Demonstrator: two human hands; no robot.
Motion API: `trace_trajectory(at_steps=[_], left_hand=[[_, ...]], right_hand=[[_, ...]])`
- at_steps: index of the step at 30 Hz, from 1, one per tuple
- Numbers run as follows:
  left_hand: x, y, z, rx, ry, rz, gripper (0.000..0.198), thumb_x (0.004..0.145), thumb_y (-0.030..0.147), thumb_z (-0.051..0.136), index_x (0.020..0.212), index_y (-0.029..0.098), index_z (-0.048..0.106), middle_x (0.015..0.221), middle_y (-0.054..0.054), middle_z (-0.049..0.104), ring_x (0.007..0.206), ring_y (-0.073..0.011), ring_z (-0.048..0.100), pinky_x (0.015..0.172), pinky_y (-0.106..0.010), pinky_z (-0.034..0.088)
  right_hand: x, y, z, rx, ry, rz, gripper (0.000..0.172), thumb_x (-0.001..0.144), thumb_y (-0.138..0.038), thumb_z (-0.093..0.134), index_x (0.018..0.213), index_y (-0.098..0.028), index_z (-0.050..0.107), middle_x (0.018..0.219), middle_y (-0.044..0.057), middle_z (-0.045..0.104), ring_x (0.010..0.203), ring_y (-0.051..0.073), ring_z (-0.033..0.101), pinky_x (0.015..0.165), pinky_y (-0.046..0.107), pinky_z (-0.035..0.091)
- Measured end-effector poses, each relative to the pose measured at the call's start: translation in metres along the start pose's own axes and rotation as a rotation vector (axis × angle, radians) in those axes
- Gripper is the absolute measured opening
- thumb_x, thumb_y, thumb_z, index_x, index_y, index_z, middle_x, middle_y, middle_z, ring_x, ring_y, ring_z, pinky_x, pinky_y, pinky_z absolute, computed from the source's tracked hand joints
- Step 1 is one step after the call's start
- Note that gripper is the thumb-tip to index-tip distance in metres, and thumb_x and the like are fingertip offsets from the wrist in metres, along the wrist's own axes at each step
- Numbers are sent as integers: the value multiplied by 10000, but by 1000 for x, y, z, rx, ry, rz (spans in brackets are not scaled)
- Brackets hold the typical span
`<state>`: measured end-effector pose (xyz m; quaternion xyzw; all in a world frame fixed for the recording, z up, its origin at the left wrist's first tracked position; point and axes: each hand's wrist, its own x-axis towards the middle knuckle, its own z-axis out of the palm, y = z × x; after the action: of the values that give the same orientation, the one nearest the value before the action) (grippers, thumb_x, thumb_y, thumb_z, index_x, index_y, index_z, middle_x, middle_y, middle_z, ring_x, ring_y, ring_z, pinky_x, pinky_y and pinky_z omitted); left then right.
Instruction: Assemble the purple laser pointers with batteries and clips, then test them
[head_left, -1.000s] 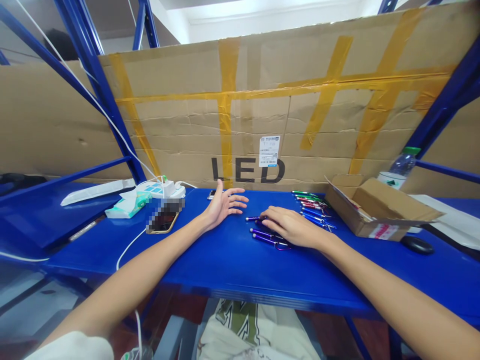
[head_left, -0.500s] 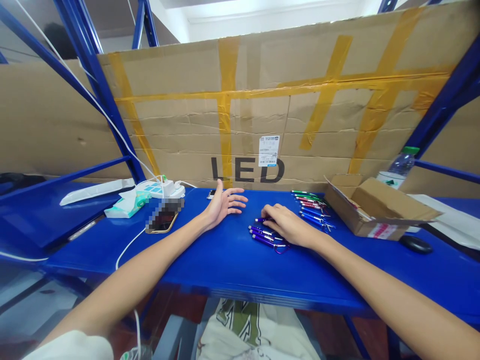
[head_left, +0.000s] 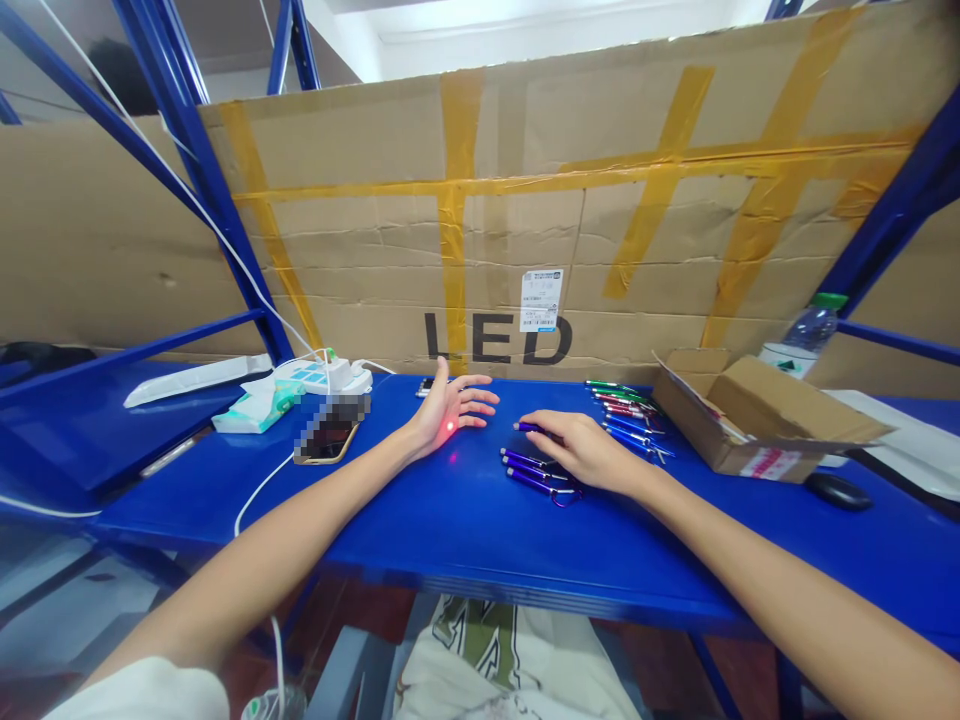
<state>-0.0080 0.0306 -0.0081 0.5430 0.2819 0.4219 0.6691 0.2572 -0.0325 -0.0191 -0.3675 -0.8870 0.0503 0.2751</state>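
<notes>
My right hand [head_left: 581, 447] grips a small purple laser pointer [head_left: 529, 427] between thumb and fingers, its tip aimed left. A red light spot [head_left: 450, 427] glows on the palm of my left hand [head_left: 450, 408], with a fainter one on the table below. That left hand is open and empty, fingers spread, palm turned to the right. Several purple laser pointers [head_left: 531, 478] with clip rings lie on the table just below my right hand. Beyond it, green, red and blue ones [head_left: 630, 428] lie in a row beside the cardboard box.
An open cardboard box [head_left: 757, 455], a black mouse [head_left: 838, 490] and a green-capped bottle [head_left: 804, 335] stand right on the blue table [head_left: 442, 540]. At left are a phone [head_left: 330, 435], a tissue pack [head_left: 255, 410] and a power strip [head_left: 337, 375] with white cables. A large cardboard sheet [head_left: 360, 250] walls the back.
My right hand has lifted the purple laser pointer slightly away from the others. A red spot now shows on my left palm. The left hand stays in nearly the same place.
</notes>
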Motion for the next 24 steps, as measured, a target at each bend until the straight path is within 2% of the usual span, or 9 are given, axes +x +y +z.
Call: trace_trajectory(at_steps=[5, 11, 16, 24], left_hand=[[0, 0, 1, -14, 5, -1, 967, 972, 891, 165, 1274, 133, 683, 1128, -187, 767, 939, -254, 736, 762, -329, 590], [-2, 1, 2, -10, 4, 0, 946, 981, 882, 186, 1271, 132, 686, 1125, -185, 765, 933, -251, 732, 760, -324, 593], [-3, 2, 4, 2, 5, 6, 952, 979, 883, 179, 1282, 132, 680, 1130, -188, 764, 952, -258, 731, 764, -326, 589], [-2, 1, 2, 3, -14, 14, 934, 982, 880, 194, 1283, 142, 682, 1155, -187, 764, 968, -259, 735, 783, -333, 591]], right_hand=[[0, 2, 0, 11, 30, -23, 331, 1116, -352, 477, 1333, -226, 694, 1327, 111, 769, 1198, 291, 741, 1045, 469, 580], [0, 3, -1, -7, 11, 13, 351, 1128, -384, 442, 1332, -227, 681, 1272, 117, 780, 1126, 301, 761, 983, 478, 605], [-2, 1, 0, -17, -3, 28, 409, 1151, -396, 374, 1435, -213, 604, 1410, 140, 718, 1260, 299, 713, 1068, 484, 583], [-2, -5, -1, 2, -26, 7, 395, 1153, -370, 375, 1464, -235, 578, 1414, 127, 715, 1257, 290, 714, 1067, 490, 585]])
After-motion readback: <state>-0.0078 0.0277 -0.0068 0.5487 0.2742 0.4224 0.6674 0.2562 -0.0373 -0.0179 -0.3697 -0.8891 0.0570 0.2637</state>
